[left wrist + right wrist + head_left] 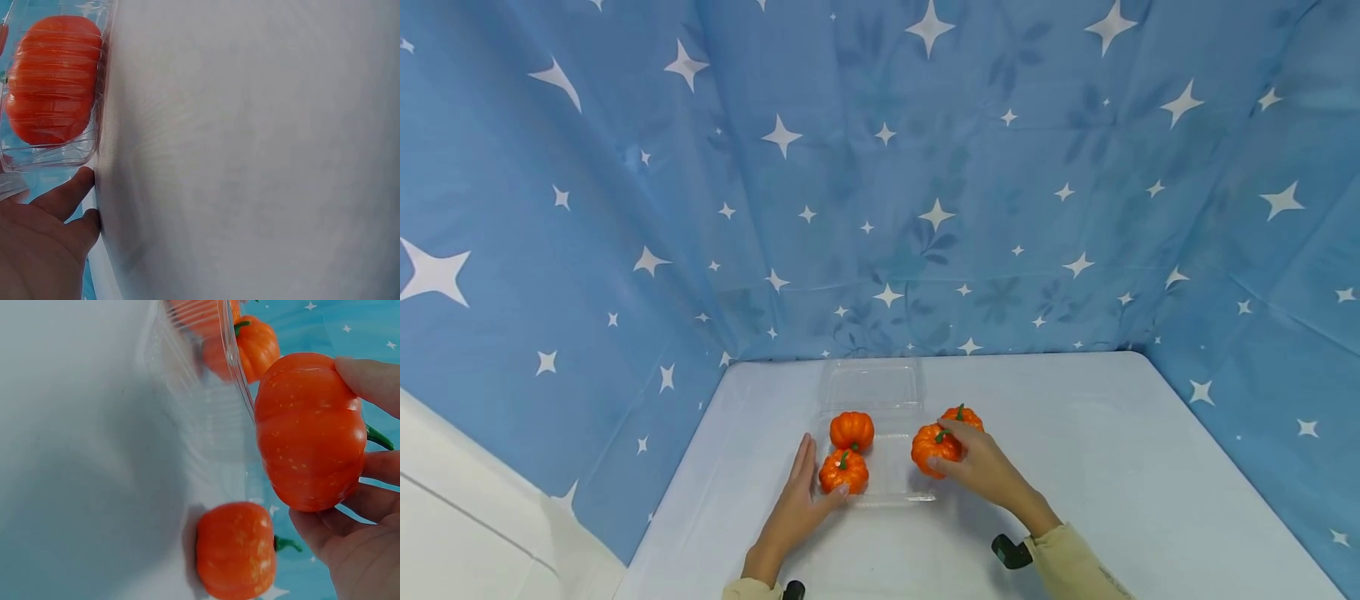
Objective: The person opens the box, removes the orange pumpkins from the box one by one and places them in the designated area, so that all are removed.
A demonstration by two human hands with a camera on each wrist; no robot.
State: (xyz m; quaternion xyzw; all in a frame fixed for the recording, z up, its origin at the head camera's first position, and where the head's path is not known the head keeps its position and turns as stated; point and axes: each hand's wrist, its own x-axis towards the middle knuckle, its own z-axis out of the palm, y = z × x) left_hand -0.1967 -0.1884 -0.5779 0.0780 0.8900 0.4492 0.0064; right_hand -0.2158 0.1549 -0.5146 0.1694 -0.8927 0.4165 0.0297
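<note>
A small orange toy pumpkin (929,452) with a green stem is gripped between the fingers and thumb of my right hand (988,473). It is held above the right edge of a clear plastic clamshell box (895,468). Inside the box's left half sit two more pumpkins, one at the back (852,430) and one in front (844,477). My left hand (796,510) lies along the box's left side with fingers extended, its thumb at the front left corner. In the right wrist view the held pumpkin (309,437) hangs beside the box wall.
Another pumpkin (970,416) stands on the white table (1075,450) to the right of the box, partly behind my right hand. The box's clear lid (870,387) lies folded back at the far side. A blue curtain with stars (936,217) surrounds the table.
</note>
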